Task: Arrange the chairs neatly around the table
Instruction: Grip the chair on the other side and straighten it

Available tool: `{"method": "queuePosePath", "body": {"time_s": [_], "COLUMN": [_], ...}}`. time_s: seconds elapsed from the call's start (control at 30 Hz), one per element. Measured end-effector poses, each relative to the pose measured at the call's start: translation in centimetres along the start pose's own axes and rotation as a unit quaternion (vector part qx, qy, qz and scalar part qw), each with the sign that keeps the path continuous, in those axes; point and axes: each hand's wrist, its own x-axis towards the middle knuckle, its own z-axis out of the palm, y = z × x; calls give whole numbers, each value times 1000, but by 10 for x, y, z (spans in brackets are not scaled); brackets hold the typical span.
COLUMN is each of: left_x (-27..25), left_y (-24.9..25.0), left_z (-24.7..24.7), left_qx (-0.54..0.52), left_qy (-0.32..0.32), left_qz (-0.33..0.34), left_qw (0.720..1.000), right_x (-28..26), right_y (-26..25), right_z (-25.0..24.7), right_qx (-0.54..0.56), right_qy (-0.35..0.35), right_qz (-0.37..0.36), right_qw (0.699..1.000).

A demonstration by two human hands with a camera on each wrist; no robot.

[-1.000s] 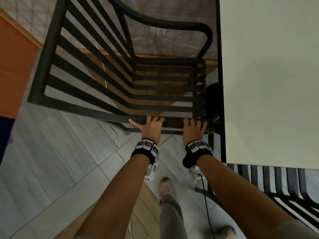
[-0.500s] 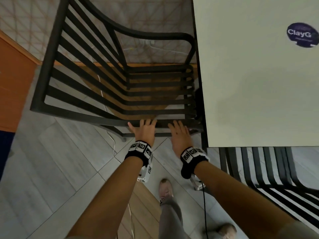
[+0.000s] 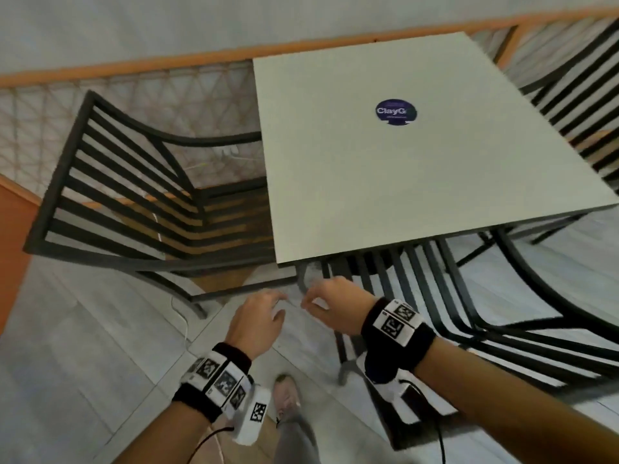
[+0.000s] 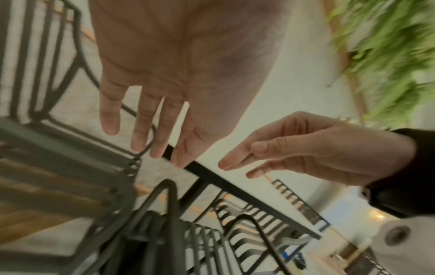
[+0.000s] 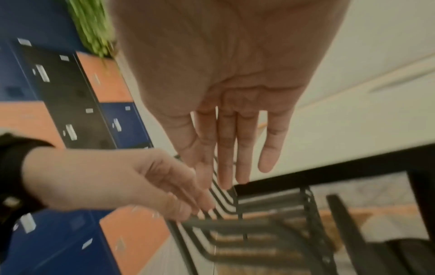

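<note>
A black slatted chair (image 3: 110,195) stands at the left side of the white square table (image 3: 402,182), its seat partly under the top. A second black chair (image 3: 502,313) stands at the table's near side, and a third (image 3: 576,95) at the far right. My left hand (image 3: 259,318) and right hand (image 3: 335,304) hover close together over the floor by the table's near left corner, touching no chair. In the left wrist view the left hand (image 4: 150,130) has straight fingers and holds nothing. In the right wrist view the right hand (image 5: 235,148) is also flat and empty.
A low lattice wall with orange trim (image 3: 150,92) runs behind the left chair. A white cable (image 3: 182,323) lies on the grey floor, and my shoe (image 3: 286,393) is below the hands. Blue and orange lockers (image 5: 58,111) and green plants (image 4: 388,55) stand further off.
Both hands have let go of the left chair's near rail and drawn back. The left chair now sits further under the table. The view has swung up and right over the table.
</note>
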Motion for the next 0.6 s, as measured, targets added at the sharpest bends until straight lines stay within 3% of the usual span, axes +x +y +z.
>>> {"method": "queuePosePath", "body": {"time_s": [0.03, 0.1, 0.17, 0.3, 0.47, 0.6], "left_x": [-11, -41, -40, -32, -18, 19], "left_y": [36, 188, 202, 246, 422, 524], "left_z": [-4, 25, 8, -1, 34, 85], "left_qx": [-6, -23, -50, 52, 100, 151], "left_qy": [-4, -3, -31, -49, -57, -33], "left_qz": [23, 113, 121, 194, 331, 367], "left_qw": [1000, 993, 991, 978, 936, 917], "right_x": [-30, -175, -175, -204, -315, -350], "right_y": [11, 78, 83, 93, 220, 322], "right_z": [-22, -84, -97, -121, -174, -198], "right_qx": [1, -1, 17, 2, -33, -60], "right_qy": [30, 110, 133, 135, 204, 171], "right_qz": [2, 43, 43, 76, 192, 264], "right_qw": [1000, 993, 990, 988, 959, 947]}}
